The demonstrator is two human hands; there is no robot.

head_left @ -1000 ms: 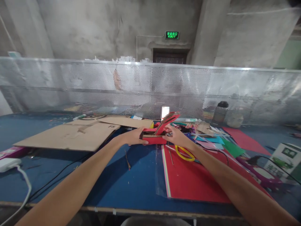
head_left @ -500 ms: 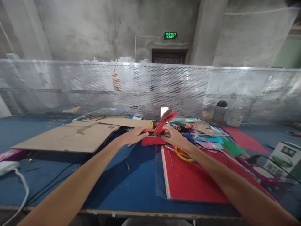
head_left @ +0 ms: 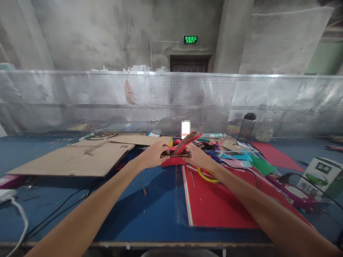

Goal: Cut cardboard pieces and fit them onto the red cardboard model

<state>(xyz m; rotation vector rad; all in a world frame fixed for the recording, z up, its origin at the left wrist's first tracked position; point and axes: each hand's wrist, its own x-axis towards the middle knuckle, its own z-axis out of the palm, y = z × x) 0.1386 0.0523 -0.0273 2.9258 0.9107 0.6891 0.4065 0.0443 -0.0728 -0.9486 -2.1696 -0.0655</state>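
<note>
Far out on the blue table (head_left: 134,210), both of my arms reach to a small red cardboard box (head_left: 175,161) with a half-raised lid (head_left: 187,140). My left hand (head_left: 152,155) grips the box's left side, fingers curled over its rim. My right hand (head_left: 197,157) holds the right side, fingers pinched at the rim under the lid. The lid tilts low over the box. Yellow-handled scissors (head_left: 205,175) lie just under my right wrist on a red paper sheet (head_left: 214,203).
A flattened brown cardboard sheet (head_left: 77,159) lies to the left. Coloured paper scraps (head_left: 241,157) are heaped at the right, with a purple glue gun (head_left: 297,200), a green-and-white carton (head_left: 318,175) and a dark-capped bottle (head_left: 246,126). Cables run at the left. A perforated metal screen (head_left: 107,100) closes off the back.
The lid has dropped lower over the box. My left hand has shifted from the side onto the rim, and both hands have closed in on the box.
</note>
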